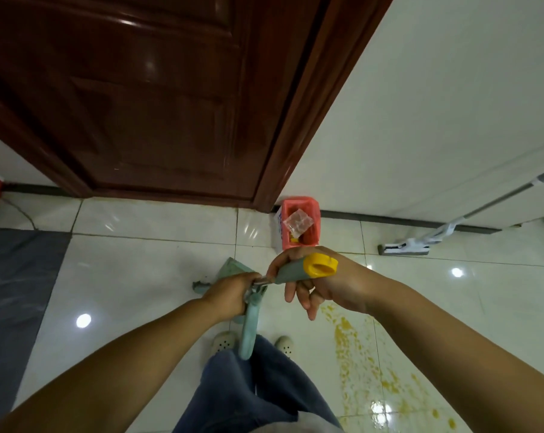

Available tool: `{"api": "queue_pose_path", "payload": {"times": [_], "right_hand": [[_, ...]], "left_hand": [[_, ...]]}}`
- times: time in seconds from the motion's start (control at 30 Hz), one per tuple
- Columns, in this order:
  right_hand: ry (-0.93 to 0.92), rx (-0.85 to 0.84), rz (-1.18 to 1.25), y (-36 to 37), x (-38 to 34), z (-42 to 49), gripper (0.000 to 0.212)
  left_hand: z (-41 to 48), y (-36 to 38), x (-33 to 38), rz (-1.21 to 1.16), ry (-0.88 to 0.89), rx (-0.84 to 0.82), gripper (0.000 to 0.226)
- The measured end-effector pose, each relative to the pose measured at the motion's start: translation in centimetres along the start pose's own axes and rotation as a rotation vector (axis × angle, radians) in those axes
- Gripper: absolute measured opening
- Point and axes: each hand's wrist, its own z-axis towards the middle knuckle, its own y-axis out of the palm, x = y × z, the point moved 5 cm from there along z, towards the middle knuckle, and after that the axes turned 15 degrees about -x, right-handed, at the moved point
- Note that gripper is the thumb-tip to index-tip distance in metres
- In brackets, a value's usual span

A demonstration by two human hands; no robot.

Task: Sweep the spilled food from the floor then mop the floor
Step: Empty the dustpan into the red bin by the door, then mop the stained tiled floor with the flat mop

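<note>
Glossy pale tiled floor point(158, 276) ran to dark wooden door point(139, 98) at 12 o'clock. Yellow spilled food point(355, 348) lay scattered on tiles at 5 o'clock, beside person's feet. Left hand point(230, 295) was closed around teal dustpan handle point(249, 326); dustpan point(233, 268) sat low on floor beyond it. Right hand point(320, 279) gripped grey broom handle point(291, 270) with yellow cap, lower fingers loose. Pink bin point(300, 226) stood by door frame. Mop point(420, 242) leaned on wall at 2 o'clock.
</note>
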Motion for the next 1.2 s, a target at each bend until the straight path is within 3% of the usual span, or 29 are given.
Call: {"api": "queue_pose_path", "payload": {"times": [0.17, 0.37, 0.67, 1.0, 1.2], "right_hand": [[0.011, 0.367, 0.1, -3.9, 1.4, -0.6, 0.028], [0.058, 0.632, 0.158, -7.6, 5.9, -3.0, 0.028], [0.176, 0.746, 0.27, -9.0, 12.6, -4.9, 0.024], [0.247, 0.798, 0.275, -10.6, 16.6, -5.4, 0.023], [0.399, 0.83, 0.027, -13.1, 20.1, -6.8, 0.026]], "left_hand": [[0.1, -2.1, 0.7, -0.082, -0.054, 0.088, 0.036], [0.6, -3.5, 0.4, -0.341, -0.18, 0.205, 0.029], [2.8, -6.3, 2.1, -0.564, -0.224, 0.381, 0.028], [2.8, -7.0, 2.6, -0.411, -0.275, 0.439, 0.03], [1.0, -5.8, 4.7, -0.275, -0.233, 0.593, 0.026]]}}
